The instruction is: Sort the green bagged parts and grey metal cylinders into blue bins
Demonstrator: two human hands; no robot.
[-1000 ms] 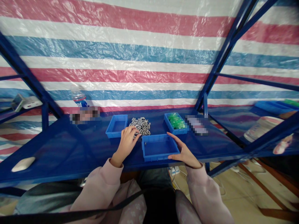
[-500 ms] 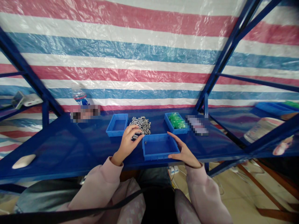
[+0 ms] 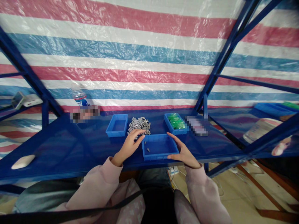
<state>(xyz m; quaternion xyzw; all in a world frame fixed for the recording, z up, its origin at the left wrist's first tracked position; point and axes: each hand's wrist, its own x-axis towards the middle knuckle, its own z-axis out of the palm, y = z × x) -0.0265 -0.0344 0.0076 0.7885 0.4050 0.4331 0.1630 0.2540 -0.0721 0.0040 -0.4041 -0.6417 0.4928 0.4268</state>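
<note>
At the back left corner of the blue tray (image 3: pixel 161 156), my left hand (image 3: pixel 130 143) hovers with thumb and index fingertips a little apart, beside the pile of small grey metal parts (image 3: pixel 137 123). Whether a small piece sits at its fingertips is hard to make out. My right hand (image 3: pixel 184 152) grips the tray's right end, fingers at the far corner and thumb at the near one. Two small screw-like parts (image 3: pixel 148 150) lie in the left side of this tray. The left fingers hide the pile's near edge.
Left of the pile stands another blue tray (image 3: pixel 117 124); right of it, a blue tray (image 3: pixel 182 131) of green pieces (image 3: pixel 175 120). Further out are a bottle (image 3: pixel 81 98), a blurred-out flat object (image 3: pixel 196 125) and a white computer mouse (image 3: pixel 22 162). Blue metal posts (image 3: pixel 217 65) frame the table.
A second small screw-like part now lies in the near tray, where only one showed before. My left hand has shifted slightly right, its fingers stretched further out. The right hand keeps its place.
</note>
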